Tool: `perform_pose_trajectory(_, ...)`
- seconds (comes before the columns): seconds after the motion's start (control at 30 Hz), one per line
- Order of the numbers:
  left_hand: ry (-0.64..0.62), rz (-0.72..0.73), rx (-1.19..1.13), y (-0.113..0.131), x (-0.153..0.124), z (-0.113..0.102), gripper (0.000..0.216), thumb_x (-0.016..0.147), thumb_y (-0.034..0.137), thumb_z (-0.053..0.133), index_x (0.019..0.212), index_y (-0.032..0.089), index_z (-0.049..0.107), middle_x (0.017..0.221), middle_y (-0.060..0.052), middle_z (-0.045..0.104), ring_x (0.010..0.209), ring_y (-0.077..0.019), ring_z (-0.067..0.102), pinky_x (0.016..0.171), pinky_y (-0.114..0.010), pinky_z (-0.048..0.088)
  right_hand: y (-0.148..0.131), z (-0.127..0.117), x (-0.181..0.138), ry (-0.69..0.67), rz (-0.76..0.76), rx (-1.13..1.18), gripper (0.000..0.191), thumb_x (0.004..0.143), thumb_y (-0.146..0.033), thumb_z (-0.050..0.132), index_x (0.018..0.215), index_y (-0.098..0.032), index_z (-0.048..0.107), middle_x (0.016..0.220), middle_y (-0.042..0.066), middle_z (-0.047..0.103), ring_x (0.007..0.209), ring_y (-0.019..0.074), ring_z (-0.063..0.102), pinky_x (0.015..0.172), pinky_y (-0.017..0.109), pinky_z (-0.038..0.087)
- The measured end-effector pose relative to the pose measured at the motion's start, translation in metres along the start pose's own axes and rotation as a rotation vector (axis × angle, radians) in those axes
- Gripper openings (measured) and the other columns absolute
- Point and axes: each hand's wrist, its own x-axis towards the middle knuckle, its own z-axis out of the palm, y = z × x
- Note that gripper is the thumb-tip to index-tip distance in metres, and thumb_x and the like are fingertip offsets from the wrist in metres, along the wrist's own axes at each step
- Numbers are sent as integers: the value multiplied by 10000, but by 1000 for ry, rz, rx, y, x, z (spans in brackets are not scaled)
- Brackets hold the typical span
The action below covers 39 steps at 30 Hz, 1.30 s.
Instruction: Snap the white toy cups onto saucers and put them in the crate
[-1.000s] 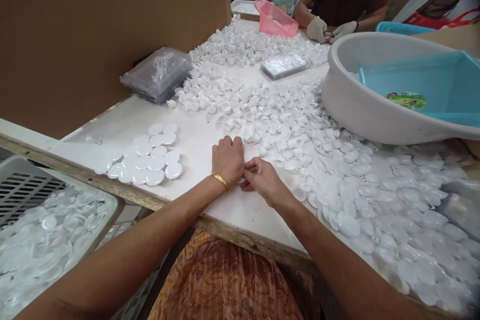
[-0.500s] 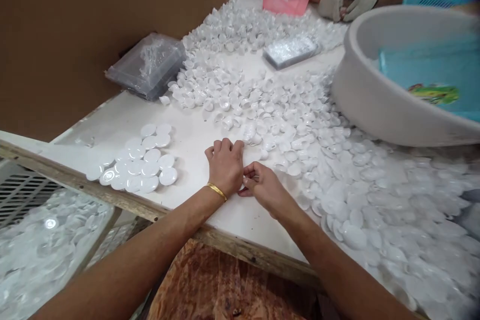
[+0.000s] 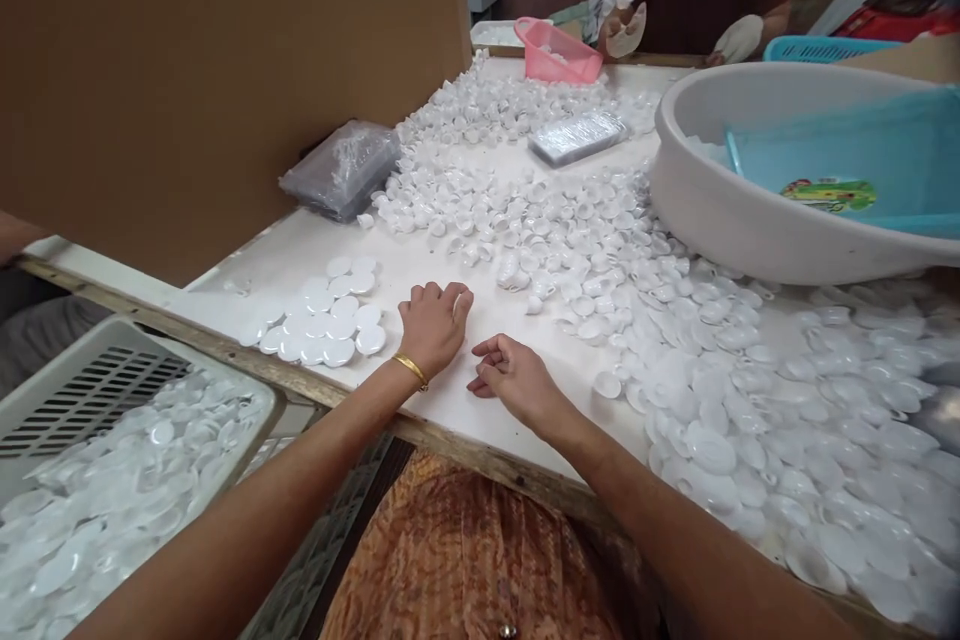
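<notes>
My left hand (image 3: 433, 325) rests knuckles-up on the white table (image 3: 420, 270), its fingers curled round a small white plastic piece that shows between them. My right hand (image 3: 514, 375) lies just to its right, a small gap apart, with fingers curled in and nothing visible in them. A tidy group of flat white lids (image 3: 322, 320) lies left of my left hand. Ahead is a heap of small white cup-shaped parts (image 3: 525, 210). A heap of white lids (image 3: 750, 400) spreads to the right of my right hand.
A grey basin (image 3: 720, 210) holding a blue tray (image 3: 862, 160) stands at the right. A slotted crate of lids (image 3: 112, 480) sits lower left. A plastic bag (image 3: 341, 170), wrapped packet (image 3: 574, 135) and pink basket (image 3: 559, 50) lie further back, near a co-worker's gloved hand (image 3: 622, 30). Cardboard wall (image 3: 225, 70) at left.
My hands were pressed together over a small white piece; now they have parted, the left drawn slightly left with the piece, the right lowered onto the table.
</notes>
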Motion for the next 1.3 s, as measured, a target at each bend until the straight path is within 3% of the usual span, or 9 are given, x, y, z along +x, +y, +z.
perform_pose_trajectory(0.13,60,56,46,-3,7,1,424,902,431,217,1112,257,541,981,-97,574,975,-268,463,793,-407,351,1,1,-2,-27,-22,-23,165,775,-117,485,932,-161,509,730,-20,532,644,105,631,657,286,552)
perform_pose_trajectory(0.3,-20,25,-48,-20,31,-3,337,870,420,338,1054,245,561,789,-50,641,747,-206,562,645,-286,366,0,0,-4,-54,-34,-83,162,782,-142,478,937,-168,514,752,-17,520,642,99,622,631,266,541)
perform_pose_trajectory(0.5,-101,-12,-293,-36,56,-8,294,816,415,407,833,218,624,549,4,577,579,-157,531,578,-246,354,-1,-3,-2,-89,-26,-79,141,792,-180,478,924,-169,523,782,-1,521,657,106,625,603,255,536)
perform_pose_trajectory(0.7,40,52,60,-40,58,-7,330,848,408,354,881,225,627,748,-65,642,745,-224,555,637,-305,351,-4,-5,-1,-111,-49,-117,136,799,-185,467,916,-162,531,773,9,530,635,109,614,578,252,524)
perform_pose_trajectory(0.87,177,133,427,-49,57,-26,289,852,314,374,929,170,612,896,-141,610,952,-292,494,764,-378,348,-26,-36,-28,47,-257,-517,186,848,-253,446,989,-208,558,881,40,597,721,135,602,609,267,495)
perform_pose_trajectory(0.97,231,157,342,-35,45,-30,289,851,306,387,963,158,609,927,-147,579,989,-299,467,791,-398,351,-30,-66,-56,246,-364,-906,190,824,-236,500,1004,-225,560,980,51,593,835,180,578,690,325,481)
perform_pose_trajectory(1.07,111,332,23,0,27,-14,304,855,339,406,1071,205,572,926,-93,566,912,-234,502,748,-335,393,-17,-89,-74,352,-396,-1219,249,766,-149,542,1006,-213,564,1033,87,557,965,247,519,707,365,477)
perform_pose_trajectory(1.2,-12,572,-127,48,21,19,329,813,249,471,1138,232,516,979,-61,520,875,-184,516,726,-281,412,-2,-97,-62,340,-449,-1317,304,763,-42,458,1009,-187,564,1016,109,535,971,244,497,739,373,477)
perform_pose_trajectory(1.3,-6,538,-108,61,24,29,256,781,167,454,1009,211,561,936,-61,531,830,-188,528,695,-286,406,-12,-100,-44,376,-498,-1274,277,786,-42,439,1005,-157,564,1002,113,533,969,232,495,802,371,459)
